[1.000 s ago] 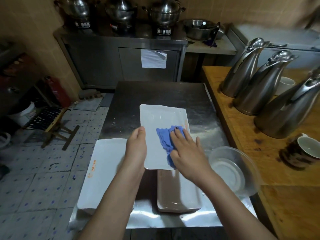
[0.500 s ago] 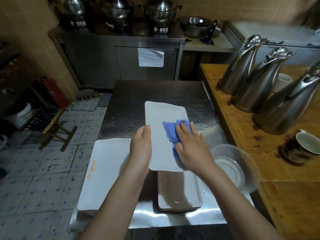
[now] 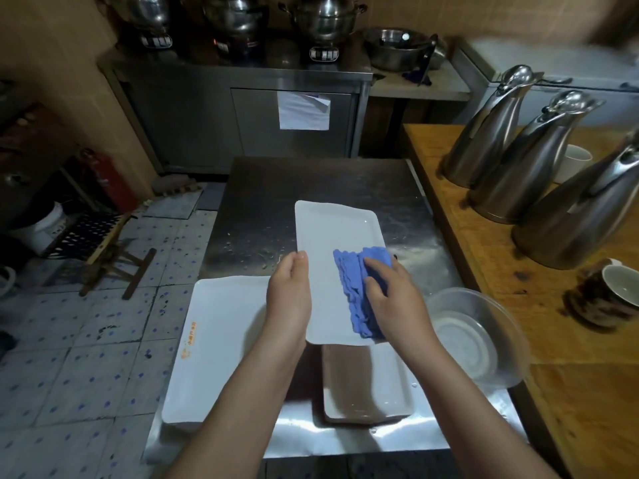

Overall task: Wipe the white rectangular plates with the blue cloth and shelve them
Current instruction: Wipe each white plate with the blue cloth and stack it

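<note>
**A commercial kitchen's back room**

Big steel pots (image 3: 325,19) are sitting on a stainless cabinet (image 3: 207,115). Tall steel jugs (image 3: 491,133) are standing in a row on a wooden desk (image 3: 587,409). Large white rectangular plates (image 3: 221,340) are resting on a steel desk (image 3: 311,181) above a tiled floor (image 3: 86,340). All of it is pointing to catering work.

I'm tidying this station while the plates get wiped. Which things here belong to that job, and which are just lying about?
In the job: held plate, cloth, left hand, right hand, left plate, near plate.
Lying about: bowl, jugs, mug, pots.
</note>
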